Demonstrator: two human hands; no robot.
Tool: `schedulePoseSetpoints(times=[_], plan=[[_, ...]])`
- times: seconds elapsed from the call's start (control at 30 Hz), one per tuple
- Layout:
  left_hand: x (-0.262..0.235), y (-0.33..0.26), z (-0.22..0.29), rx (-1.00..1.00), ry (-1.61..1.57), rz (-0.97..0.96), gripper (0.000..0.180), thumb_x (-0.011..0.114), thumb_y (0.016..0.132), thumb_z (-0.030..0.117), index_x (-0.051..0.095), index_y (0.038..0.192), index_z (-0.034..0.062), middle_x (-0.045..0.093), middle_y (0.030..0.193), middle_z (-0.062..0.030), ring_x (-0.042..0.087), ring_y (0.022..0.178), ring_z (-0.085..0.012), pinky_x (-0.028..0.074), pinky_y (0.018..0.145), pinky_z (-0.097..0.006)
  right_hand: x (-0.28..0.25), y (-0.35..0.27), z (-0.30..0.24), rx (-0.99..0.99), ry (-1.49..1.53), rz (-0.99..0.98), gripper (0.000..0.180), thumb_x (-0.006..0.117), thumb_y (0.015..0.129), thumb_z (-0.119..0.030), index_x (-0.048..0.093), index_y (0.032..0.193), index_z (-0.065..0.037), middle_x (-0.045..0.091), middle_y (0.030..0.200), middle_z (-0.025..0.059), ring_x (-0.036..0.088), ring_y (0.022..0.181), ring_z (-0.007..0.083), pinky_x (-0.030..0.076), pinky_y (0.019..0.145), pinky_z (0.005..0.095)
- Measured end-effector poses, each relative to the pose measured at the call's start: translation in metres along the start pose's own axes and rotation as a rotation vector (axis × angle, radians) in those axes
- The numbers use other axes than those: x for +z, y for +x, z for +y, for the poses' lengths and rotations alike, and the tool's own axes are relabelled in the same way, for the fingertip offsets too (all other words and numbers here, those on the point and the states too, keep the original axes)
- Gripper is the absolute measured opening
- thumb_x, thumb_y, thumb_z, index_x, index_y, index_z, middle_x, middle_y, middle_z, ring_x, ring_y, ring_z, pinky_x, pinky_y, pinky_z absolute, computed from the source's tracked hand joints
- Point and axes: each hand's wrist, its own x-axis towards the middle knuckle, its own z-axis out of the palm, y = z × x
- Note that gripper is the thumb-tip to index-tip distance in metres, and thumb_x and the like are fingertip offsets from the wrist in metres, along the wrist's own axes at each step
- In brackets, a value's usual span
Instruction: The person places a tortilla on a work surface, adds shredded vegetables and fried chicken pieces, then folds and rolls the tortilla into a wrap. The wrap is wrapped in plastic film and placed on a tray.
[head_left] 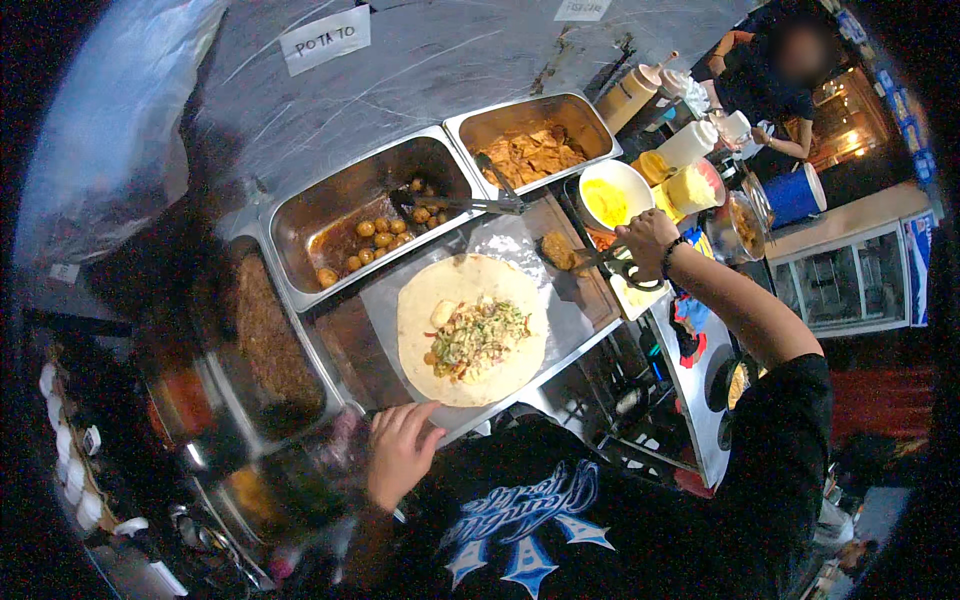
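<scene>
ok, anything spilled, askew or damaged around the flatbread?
Nothing looks spilled or damaged at the flatbread; its filling sits inside the edge. The grey panel behind the pans looks worn, with pale scratches and dark marks. Slightly untidy: a dark utensil lies across the rim of the pan of round brown pieces, poking outward.

the left grip [403, 450] sits low, just left of the torso [640, 490], its back turned up, fingers [398, 415] stretched forward and slightly spread, thumb [432, 441] angled out to the right; the left forearm [370, 545] enters from the lower edge in shadow. the right arm [780, 335] reaches farther forward, its bare forearm [735, 295] slanting up and leftward from a bent elbow [806, 352]. the right grip [650, 243] has curled fingers and raised knuckles; its fingertips are hard to make out.
</scene>
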Motion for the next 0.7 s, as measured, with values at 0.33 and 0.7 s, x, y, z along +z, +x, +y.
schedulePoseSetpoints(times=[0.33,0.7], plan=[[-0.010,0.004,0.006,0.025,0.053,0.087,0.036,0.070,0.080,0.020,0.062,0.113,0.0083,0.064,0.108,-0.0099,0.058,0.100,-0.0298,0.042,0.087,-0.042,-0.003,0.021,0.001,-0.130,-0.013,0.087,0.025,0.069,0.070,-0.035,0.071,0.077,-0.011,0.069,0.072,0.0081,0.070,0.070,0.0258,0.052,0.057,0.0393],[0.017,0.031,0.032,0.028,0.141,0.146,0.038,0.070,0.081,0.022,0.061,0.116,0.0092,0.065,0.108,-0.0087,0.060,0.101,-0.0275,0.043,0.085,-0.040,0.040,0.008,0.065,-0.070,-0.003,0.417,0.023,0.051,0.089,-0.035,0.064,0.099,-0.018,0.066,0.078,0.0070,0.068,0.077,0.0262,0.050,0.062,0.0377]])
